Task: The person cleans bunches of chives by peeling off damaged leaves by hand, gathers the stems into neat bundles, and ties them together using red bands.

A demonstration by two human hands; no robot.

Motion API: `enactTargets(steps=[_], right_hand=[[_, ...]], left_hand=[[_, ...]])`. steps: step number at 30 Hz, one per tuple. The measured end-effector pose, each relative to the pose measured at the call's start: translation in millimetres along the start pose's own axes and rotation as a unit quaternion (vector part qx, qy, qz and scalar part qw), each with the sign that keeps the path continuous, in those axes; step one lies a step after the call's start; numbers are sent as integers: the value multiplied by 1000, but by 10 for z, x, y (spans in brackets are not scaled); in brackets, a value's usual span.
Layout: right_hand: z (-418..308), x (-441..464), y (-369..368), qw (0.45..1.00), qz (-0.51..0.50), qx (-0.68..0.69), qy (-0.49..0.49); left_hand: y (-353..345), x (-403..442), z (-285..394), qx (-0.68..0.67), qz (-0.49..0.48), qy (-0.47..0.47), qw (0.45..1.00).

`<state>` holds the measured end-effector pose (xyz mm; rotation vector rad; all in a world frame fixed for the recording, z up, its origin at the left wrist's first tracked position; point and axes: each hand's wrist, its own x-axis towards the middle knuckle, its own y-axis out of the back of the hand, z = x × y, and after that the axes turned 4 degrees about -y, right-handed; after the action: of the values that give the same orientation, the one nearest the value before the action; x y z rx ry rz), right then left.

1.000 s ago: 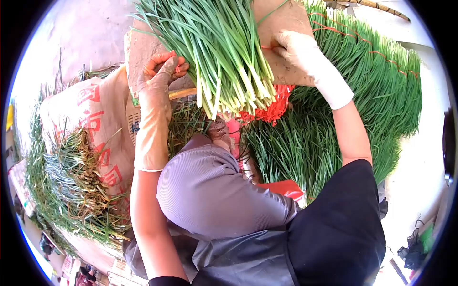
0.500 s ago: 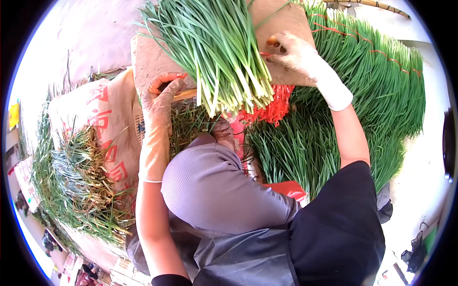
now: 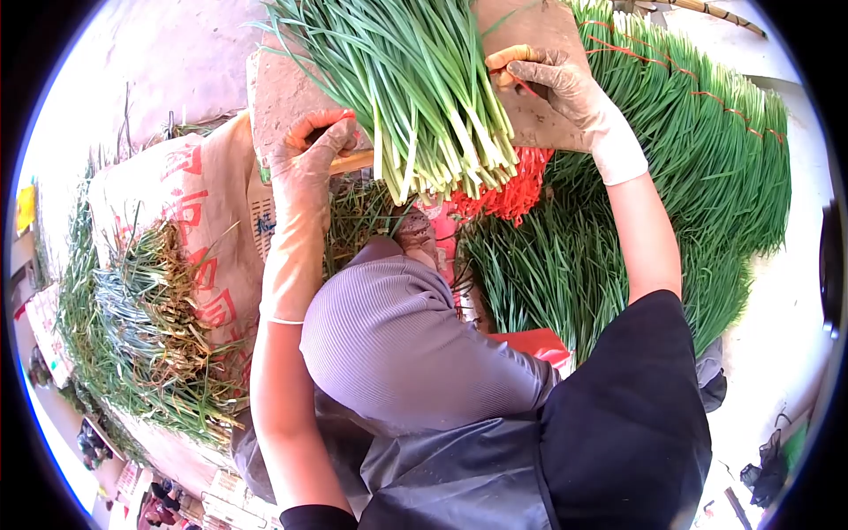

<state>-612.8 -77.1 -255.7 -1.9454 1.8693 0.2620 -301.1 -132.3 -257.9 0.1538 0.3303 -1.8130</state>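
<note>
A bunch of garlic chives [image 3: 415,97] lies on a brown board [image 3: 530,26], its pale cut ends toward me. My gloved left hand [image 3: 309,159] is beside the bunch's left edge, thumb and forefinger pinched at a bit of red tie [image 3: 348,114]. On the other side, my gloved right hand [image 3: 561,88] pinches a red tie strip [image 3: 528,87] between thumb and fingers. Whether both red bits belong to one strip is hidden by the chives. A heap of red ties [image 3: 512,190] hangs below the board's near edge.
Tied bunches of chives [image 3: 689,132] with red bands are stacked at the right, with more chives [image 3: 548,274] below them. At the left, a printed sack [image 3: 208,194] lies beside loose, partly withered chives [image 3: 146,309]. My knee in grey cloth [image 3: 397,344] is under the board.
My right hand's fingers have closed together on the red strip and shifted slightly up. My left hand stays pinched by the bunch. The whole view has shifted slightly.
</note>
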Motion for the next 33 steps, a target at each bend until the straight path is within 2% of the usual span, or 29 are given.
enactTargets(steps=[2,8,9,10,12,14,16,17,18,20,21,22,24,26,28,33], right_hand=[[-6,6,18,1000,-8,-8,-13],[19,71,29,999,5,0,33],[48,129,-72,988,54,-99,106],[22,157,-233,988,50,-99,107],[-65,205,-553,985,26,3,168],[-122,318,-736,976,36,-86,199],[-112,351,-906,989,-21,53,137],[-104,371,-963,990,-11,104,94],[-103,378,-1003,990,-15,105,90],[-107,399,-1079,986,-35,67,148],[-99,445,-1079,979,-20,-77,187],[-91,454,-1090,980,-23,-77,183],[-86,463,-1114,941,13,-229,249],[-85,420,-1159,940,35,-246,232],[-70,405,-1181,897,77,-324,292],[-146,343,-1290,858,115,-388,316]], left_hand=[[-69,10,13,-20,-3,6,1000],[-182,44,70,-31,-3,-1,1000],[-222,50,99,-35,-7,-17,999],[-269,59,138,-38,-11,-33,999],[-380,66,217,-28,-21,-54,998],[-394,125,132,-14,-41,-71,997],[-350,132,87,8,-29,-69,997],[-324,118,54,12,-9,-64,998],[-303,100,41,17,11,-57,998],[-305,87,-8,-3,18,-89,996],[-320,75,-13,1,34,-84,996],[-338,67,-15,3,49,-80,996],[-357,49,14,-19,58,-63,996],[-341,51,-14,-40,65,-46,996],[-328,86,-75,-120,76,-47,989],[-305,83,-109,-116,62,-52,990]])
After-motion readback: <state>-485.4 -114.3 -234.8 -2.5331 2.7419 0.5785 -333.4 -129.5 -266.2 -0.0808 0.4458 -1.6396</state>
